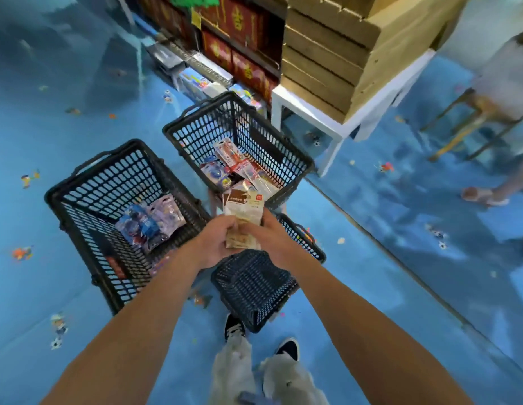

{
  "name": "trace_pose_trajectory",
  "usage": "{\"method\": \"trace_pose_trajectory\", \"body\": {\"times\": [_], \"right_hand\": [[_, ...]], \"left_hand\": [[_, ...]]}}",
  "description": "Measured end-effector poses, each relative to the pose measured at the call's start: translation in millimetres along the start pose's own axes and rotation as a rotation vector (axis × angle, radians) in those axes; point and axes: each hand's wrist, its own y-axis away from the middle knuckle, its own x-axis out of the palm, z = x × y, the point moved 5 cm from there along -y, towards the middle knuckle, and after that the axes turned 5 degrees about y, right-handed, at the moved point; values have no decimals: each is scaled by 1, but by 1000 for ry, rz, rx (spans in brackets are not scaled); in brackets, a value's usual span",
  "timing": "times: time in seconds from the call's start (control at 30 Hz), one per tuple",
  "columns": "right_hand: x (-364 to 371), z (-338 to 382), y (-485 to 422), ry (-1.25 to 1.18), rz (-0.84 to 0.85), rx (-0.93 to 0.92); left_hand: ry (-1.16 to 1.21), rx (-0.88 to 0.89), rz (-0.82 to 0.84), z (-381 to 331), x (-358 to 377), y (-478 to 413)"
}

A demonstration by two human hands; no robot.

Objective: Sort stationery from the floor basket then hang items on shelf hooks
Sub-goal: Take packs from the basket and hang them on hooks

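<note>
Both hands hold a small stack of beige and brown stationery packets (245, 210) above the floor. My left hand (216, 242) grips the stack's lower left, my right hand (269, 238) grips its lower right. Three black mesh baskets stand on the blue floor below. The far basket (283, 153) holds several red and white packets (240, 165). The left basket (88, 182) holds blue and purple packets (149, 222). The near basket (254, 287) sits under my hands, and I cannot see anything in it.
A shelf (225, 51) with red boxes and low packets stands beyond the baskets. A white table (342, 124) stacked with cardboard boxes (336, 54) is at the right. Another person's foot (482, 197) and a stool (470, 118) are at the far right. My shoes (288, 347) are below.
</note>
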Motion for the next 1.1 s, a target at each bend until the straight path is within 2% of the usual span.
{"method": "trace_pose_trajectory", "body": {"times": [0.2,0.43,0.53,0.77,1.1], "right_hand": [[-75,-16,74,-98,-180,-8],[-135,-57,180,-315,-769,-52],[-149,-78,230,-407,-928,-92],[-171,-152,376,-561,-1267,-63],[-190,-273,583,-964,-1629,-57]], "left_hand": [[-424,-138,213,18,67,-9],[-579,-166,471,62,172,-11],[-659,-185,594,91,226,8],[-857,-291,897,204,336,74],[-1191,-408,1228,388,472,192]]}}
